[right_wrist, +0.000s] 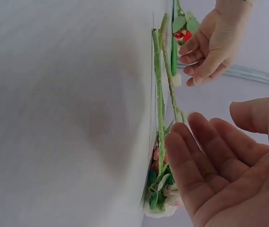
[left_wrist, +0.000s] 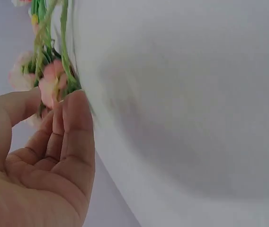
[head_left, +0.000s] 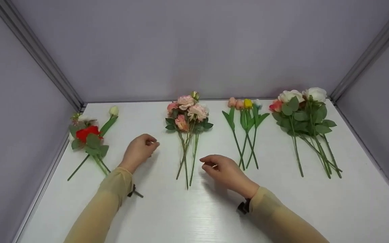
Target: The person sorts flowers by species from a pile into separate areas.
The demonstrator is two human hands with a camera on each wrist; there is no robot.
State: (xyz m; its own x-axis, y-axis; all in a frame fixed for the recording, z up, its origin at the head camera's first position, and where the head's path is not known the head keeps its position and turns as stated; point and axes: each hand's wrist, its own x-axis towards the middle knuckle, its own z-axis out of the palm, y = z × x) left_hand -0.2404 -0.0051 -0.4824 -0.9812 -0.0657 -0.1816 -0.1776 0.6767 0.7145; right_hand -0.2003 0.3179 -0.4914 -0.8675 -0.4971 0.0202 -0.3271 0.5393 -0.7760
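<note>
A bunch of pink flowers [head_left: 188,111] lies at the back middle of the white table, its green stems [head_left: 186,158] pointing toward the front. To the left of these stems hovers my left hand [head_left: 140,150], fingers loosely bent and holding nothing. In the left wrist view the pink blooms [left_wrist: 54,82] show behind the fingertips of that hand [left_wrist: 54,156]. My right hand [head_left: 226,170] is just right of the same stems, apart from them, with relaxed fingers. The right wrist view shows its palm [right_wrist: 219,175] with no object in it.
Several tulips [head_left: 245,118] in pink, yellow and white lie right of the middle. White roses [head_left: 290,96] with large leaves fill the back right. At the left lie a red rose [head_left: 88,133] and a white tulip [head_left: 113,110]. Grey panels [head_left: 194,50] wall the table in.
</note>
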